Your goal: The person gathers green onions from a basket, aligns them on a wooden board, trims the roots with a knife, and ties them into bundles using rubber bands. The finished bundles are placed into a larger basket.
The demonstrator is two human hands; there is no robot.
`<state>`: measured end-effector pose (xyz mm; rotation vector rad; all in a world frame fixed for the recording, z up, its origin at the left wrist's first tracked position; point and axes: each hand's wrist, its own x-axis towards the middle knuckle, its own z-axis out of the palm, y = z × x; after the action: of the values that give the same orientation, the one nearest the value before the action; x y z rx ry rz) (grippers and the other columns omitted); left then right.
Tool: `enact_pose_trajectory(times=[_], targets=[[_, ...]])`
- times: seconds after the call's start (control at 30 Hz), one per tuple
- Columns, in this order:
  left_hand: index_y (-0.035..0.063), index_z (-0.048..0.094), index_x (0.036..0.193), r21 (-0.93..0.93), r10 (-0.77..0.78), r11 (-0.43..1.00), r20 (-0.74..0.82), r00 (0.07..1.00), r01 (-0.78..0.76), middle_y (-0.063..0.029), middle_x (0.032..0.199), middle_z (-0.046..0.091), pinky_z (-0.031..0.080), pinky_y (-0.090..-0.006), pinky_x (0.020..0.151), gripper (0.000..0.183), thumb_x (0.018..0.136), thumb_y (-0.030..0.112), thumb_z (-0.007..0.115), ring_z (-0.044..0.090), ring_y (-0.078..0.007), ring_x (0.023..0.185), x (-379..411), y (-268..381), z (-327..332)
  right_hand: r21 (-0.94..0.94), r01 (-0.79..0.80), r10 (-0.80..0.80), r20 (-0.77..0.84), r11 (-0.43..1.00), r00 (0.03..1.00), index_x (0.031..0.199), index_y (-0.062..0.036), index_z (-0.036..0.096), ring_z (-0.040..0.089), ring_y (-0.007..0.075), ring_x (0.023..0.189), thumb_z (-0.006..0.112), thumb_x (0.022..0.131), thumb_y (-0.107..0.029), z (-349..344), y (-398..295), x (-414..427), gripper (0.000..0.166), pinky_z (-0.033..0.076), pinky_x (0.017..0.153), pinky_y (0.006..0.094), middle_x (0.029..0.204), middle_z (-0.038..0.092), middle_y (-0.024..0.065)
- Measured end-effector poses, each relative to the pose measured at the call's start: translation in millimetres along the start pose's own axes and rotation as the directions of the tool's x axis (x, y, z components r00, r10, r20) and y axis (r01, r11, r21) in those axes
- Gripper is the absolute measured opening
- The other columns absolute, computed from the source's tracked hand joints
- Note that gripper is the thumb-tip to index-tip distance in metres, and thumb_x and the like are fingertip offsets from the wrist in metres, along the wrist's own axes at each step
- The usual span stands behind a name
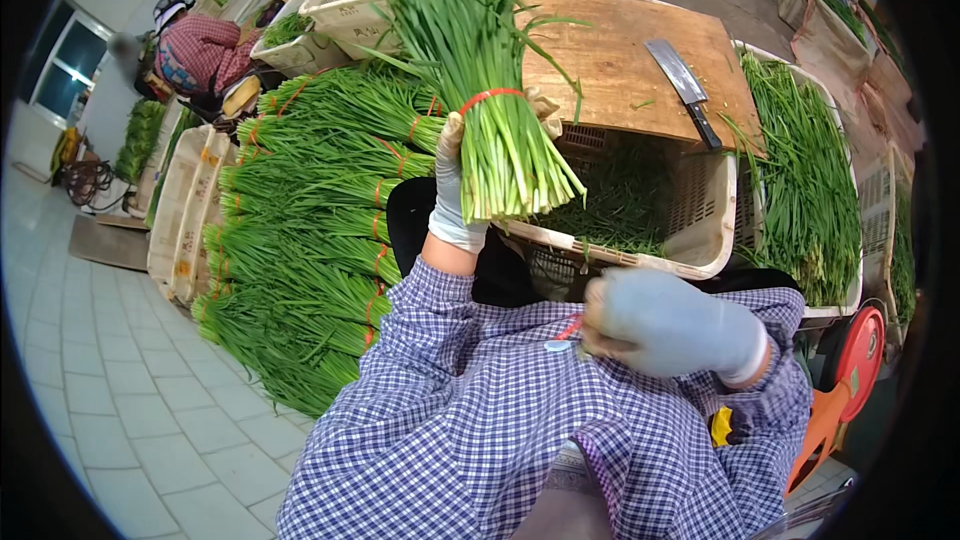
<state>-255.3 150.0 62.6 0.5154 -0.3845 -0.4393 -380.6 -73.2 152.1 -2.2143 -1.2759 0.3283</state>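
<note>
My left hand [453, 191], in a pale work glove, grips a thick bunch of green garlic chives [495, 142] from below and behind. An orange-red band [491, 96] circles the bunch above its cut, pale stem ends, which point toward me. My right hand [652, 322], also gloved, is blurred in front of my chest with its fingers curled. A thin red band [571, 327] meets its fingertips beside a small pale-blue piece [557, 346] on my checked clothing. Blur hides whether the fingers grip that band.
Banded chive bunches [315, 232] are piled at left. A cleaver [682, 90] lies on a wooden board [600, 52] across a plastic crate [697, 217] holding loose trimmings. Loose chives [802, 180] fill the crate at right. A person [199, 52] sits at far left.
</note>
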Motion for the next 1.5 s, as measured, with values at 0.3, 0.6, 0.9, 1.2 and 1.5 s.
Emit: enact_pose_trajectory(times=[0.3,0.6,0.9,1.2,1.5], targets=[[-0.0071,0.029,0.147,-0.244,-0.043,0.968,0.063,0.997,0.057,-0.028,0.14,0.046,0.051,-0.0533,0.098,0.104,0.083,0.069,0.059,0.055,-0.0432,0.12,5,-8,-7,-0.026,-0.144,0.084,-0.703,0.989,0.706,0.086,-0.0056,0.065,0.06,0.0318,0.078,0.069,0.078,-0.01,-22,28,27,0.01,0.048,0.069,0.0425,0.079,0.06,0.0114],[-0.0073,0.022,0.15,-0.412,-0.061,0.901,0.187,0.981,0.134,-0.0302,0.145,0.038,0.054,-0.0527,0.092,0.107,0.083,0.066,0.061,0.054,-0.0429,0.117,7,-5,-11,0.098,-0.293,0.309,-0.274,0.951,0.911,0.081,-0.0016,0.065,0.063,0.0356,0.077,0.067,0.082,-0.018,-23,50,11,0.016,0.051,0.07,0.0415,0.081,0.063,0.0155],[-0.0064,0.024,0.149,0.095,-0.079,0.992,-0.1,0.992,0.089,-0.026,0.145,0.041,0.032,-0.0486,0.116,0.114,0.077,0.077,0.055,0.043,-0.0374,0.134,8,-17,5,0.242,-0.383,0.45,-0.383,0.892,0.807,0.087,-0.002,0.065,0.065,0.0365,0.082,0.072,0.081,-0.028,-26,42,45,0.028,0.05,0.072,0.044,0.082,0.063,0.0186],[-0.0066,0.039,0.142,0.245,-0.134,0.958,-0.078,0.988,0.149,-0.0248,0.137,0.052,0.046,-0.0457,0.106,0.093,0.078,0.055,0.067,0.054,-0.0346,0.125,7,-8,31,0.175,-0.515,0.544,-0.276,0.839,0.792,0.09,-0.0003,0.064,0.065,0.0371,0.082,0.063,0.09,-0.025,-34,57,36,0.025,0.051,0.075,0.0438,0.087,0.067,0.02],[-0.0056,0.041,0.14,0.171,-0.09,0.98,-0.093,0.992,0.105,-0.0228,0.134,0.054,0.046,-0.047,0.106,0.087,0.082,0.053,0.067,0.054,-0.0354,0.125,4,-7,20,0.361,-0.45,0.541,-0.208,0.817,0.815,0.083,0.0013,0.064,0.064,0.0361,0.077,0.057,0.089,-0.021,-24,60,40,0.024,0.05,0.071,0.0427,0.081,0.066,0.0206]])
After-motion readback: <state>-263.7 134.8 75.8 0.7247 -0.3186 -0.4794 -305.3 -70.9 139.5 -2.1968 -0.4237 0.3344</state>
